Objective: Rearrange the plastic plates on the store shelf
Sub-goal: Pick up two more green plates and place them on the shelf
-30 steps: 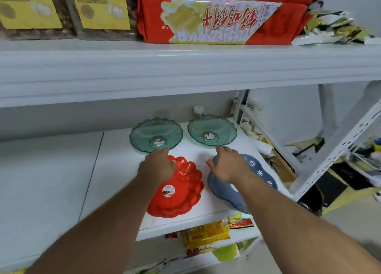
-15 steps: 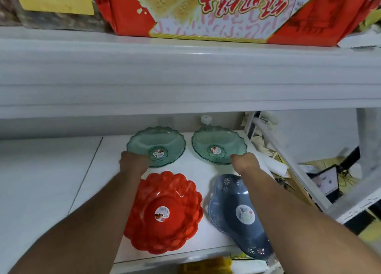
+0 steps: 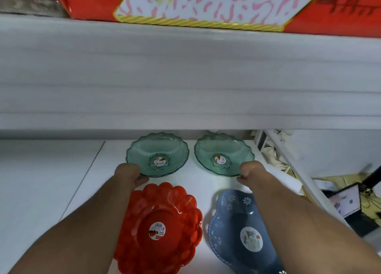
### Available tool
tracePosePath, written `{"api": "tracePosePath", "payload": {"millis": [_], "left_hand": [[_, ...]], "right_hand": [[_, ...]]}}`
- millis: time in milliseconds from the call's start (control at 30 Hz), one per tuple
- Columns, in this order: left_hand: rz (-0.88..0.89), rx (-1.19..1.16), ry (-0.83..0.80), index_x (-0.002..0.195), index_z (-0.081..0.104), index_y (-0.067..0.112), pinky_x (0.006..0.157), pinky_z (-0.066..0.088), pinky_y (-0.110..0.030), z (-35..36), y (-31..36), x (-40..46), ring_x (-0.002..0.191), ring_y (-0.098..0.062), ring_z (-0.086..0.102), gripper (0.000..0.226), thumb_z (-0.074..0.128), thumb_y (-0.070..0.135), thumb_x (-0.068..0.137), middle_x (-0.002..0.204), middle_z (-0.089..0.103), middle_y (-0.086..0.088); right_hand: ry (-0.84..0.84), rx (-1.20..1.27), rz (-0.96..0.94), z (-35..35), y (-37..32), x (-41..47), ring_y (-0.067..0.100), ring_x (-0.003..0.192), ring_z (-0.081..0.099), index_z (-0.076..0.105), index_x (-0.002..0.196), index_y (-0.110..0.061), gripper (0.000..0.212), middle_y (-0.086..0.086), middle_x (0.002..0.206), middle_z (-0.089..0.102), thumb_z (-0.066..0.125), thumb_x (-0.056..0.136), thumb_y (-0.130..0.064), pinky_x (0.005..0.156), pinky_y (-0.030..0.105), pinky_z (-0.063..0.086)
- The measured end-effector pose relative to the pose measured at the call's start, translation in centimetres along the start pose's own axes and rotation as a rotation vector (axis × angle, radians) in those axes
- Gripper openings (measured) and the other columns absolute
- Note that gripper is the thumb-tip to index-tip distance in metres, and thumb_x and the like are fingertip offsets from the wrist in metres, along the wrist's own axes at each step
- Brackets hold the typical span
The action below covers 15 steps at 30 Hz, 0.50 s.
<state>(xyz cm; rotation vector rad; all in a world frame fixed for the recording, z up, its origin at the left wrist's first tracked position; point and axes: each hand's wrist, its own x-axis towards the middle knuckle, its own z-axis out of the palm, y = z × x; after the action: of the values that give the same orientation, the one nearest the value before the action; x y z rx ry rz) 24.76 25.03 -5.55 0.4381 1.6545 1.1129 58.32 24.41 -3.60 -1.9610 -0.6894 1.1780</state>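
- The upper shelf board (image 3: pixel 189 78) is hanging low over the plates, leaving only a thin gap at 12 o'clock for a hand to pass.
- The two green plates (image 3: pixel 157 155) (image 3: pixel 224 155) are filling the back row; the narrow strip between them is lying open.
- The red plate (image 3: pixel 162 228) and blue plate (image 3: pixel 241 232) are taking up the front at 6 o'clock.
- Bare white shelf (image 3: pixel 51 181) is stretching wide open toward 9 o'clock.
- The slanted white brace (image 3: pixel 299 170) is blocking the way at 3 o'clock.

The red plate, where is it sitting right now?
In the head view the red plate lies at the shelf's front edge, left of the blue flowered plate and just in front of the left green plate.
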Motion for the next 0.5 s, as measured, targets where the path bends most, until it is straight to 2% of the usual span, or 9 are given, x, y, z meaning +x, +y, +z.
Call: {"api": "tracePosePath", "payload": {"millis": [67,100,133,200,300,367,433,500], "left_hand": [[0.004,-0.018,-0.007,0.083,0.059,-0.002,0.041,0.057,-0.038,-0.4,0.1,-0.6,0.071,-0.032,0.063,0.021,0.046,-0.017,0.089,0.084,0.063,-0.021],[0.008,-0.039,-0.015,0.083,0.058,-0.002,0.043,0.057,-0.041,-0.5,0.3,-1.1,0.071,-0.033,0.063,0.021,0.045,-0.018,0.089,0.083,0.063,-0.022],[0.008,-0.043,0.001,0.082,0.058,-0.002,0.045,0.057,-0.042,-0.8,0.5,-1.1,0.070,-0.033,0.063,0.022,0.046,-0.018,0.088,0.083,0.063,-0.022],[0.008,-0.054,0.005,0.082,0.059,-0.002,0.046,0.057,-0.042,-1.2,0.6,-1.6,0.071,-0.034,0.064,0.021,0.048,-0.019,0.087,0.083,0.063,-0.022],[0.019,-0.082,-0.012,0.082,0.061,-0.001,0.047,0.058,-0.039,-2.0,0.8,-2.3,0.071,-0.032,0.065,0.021,0.050,-0.018,0.087,0.084,0.065,-0.020],[0.031,-0.105,-0.002,0.082,0.060,0.001,0.047,0.058,-0.037,-2.6,1.0,-3.1,0.070,-0.031,0.065,0.022,0.050,-0.018,0.087,0.083,0.064,-0.018],[0.041,-0.122,0.007,0.085,0.060,0.002,0.046,0.058,-0.036,-3.5,1.3,-3.8,0.071,-0.031,0.065,0.023,0.049,-0.018,0.087,0.084,0.064,-0.017],[0.033,-0.147,0.006,0.088,0.060,0.002,0.046,0.058,-0.036,-4.4,1.4,-4.7,0.072,-0.031,0.065,0.023,0.049,-0.018,0.087,0.085,0.064,-0.017]], "right_hand": [[-0.001,0.091,0.086,0.4,0.1,0.0,0.034,0.090,0.066,0.059,0.103,0.003,0.012,0.023,0.123,0.063,0.051,0.094,0.006,0.067,0.039,0.061],[-0.016,0.114,0.094,0.5,0.2,0.2,0.034,0.076,0.065,0.060,0.104,0.003,0.014,0.024,0.114,0.064,0.050,0.094,0.007,0.053,0.038,0.059],[0.004,0.130,0.089,0.6,0.2,0.1,0.033,0.066,0.062,0.059,0.106,0.003,0.016,0.024,0.107,0.064,0.049,0.094,0.008,0.043,0.037,0.055],[0.041,0.164,0.098,0.7,-0.2,-0.4,0.032,0.060,0.058,0.057,0.107,0.001,0.018,0.023,0.093,0.062,0.048,0.094,0.010,0.033,0.036,0.050],[0.036,0.199,0.089,0.7,-0.5,-1.3,0.031,0.061,0.060,0.058,0.108,0.001,0.021,0.020,0.090,0.062,0.049,0.093,0.012,0.038,0.034,0.053],[0.038,0.215,0.076,0.6,-0.6,-2.2,0.031,0.063,0.062,0.059,0.109,0.002,0.022,0.017,0.086,0.062,0.051,0.091,0.012,0.054,0.035,0.061],[0.033,0.228,0.057,0.4,-0.7,-3.2,0.030,0.064,0.063,0.060,0.111,0.002,0.024,0.015,0.081,0.060,0.052,0.090,0.011,0.070,0.040,0.062],[0.027,0.242,0.045,0.3,-0.8,-4.5,0.030,0.064,0.063,0.059,0.110,0.002,0.024,0.015,0.078,0.061,0.053,0.089,0.011,0.071,0.039,0.062]]}}
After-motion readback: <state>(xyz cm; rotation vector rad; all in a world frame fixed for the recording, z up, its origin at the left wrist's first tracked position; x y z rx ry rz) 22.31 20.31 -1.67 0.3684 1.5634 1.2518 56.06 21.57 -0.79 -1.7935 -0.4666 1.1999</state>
